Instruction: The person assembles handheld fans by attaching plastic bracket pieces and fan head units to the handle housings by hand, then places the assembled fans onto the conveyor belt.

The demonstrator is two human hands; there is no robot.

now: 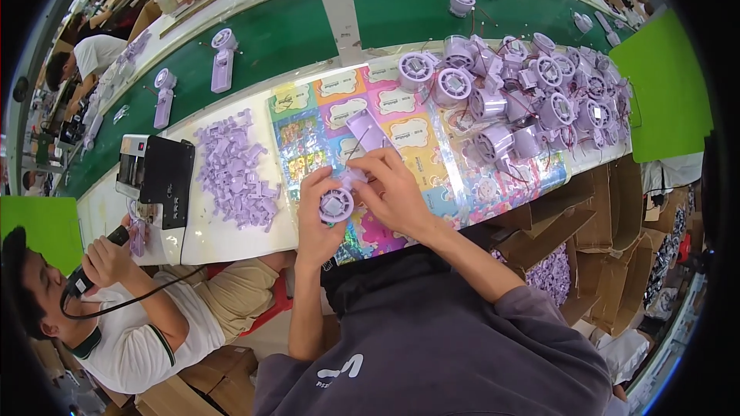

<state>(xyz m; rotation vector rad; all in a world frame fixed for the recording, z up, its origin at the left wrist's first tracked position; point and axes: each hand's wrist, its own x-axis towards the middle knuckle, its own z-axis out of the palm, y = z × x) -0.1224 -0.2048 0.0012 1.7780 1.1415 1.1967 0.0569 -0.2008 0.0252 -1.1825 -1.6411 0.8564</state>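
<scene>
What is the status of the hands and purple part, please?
Left hand gripping round purple part; right hand at its far end. Purple trough-shaped piece just beyond. Purple assemblies heaped right.

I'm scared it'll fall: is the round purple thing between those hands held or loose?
Held: the left hand grips the purple part, and the right hand touches its upper end.
</scene>
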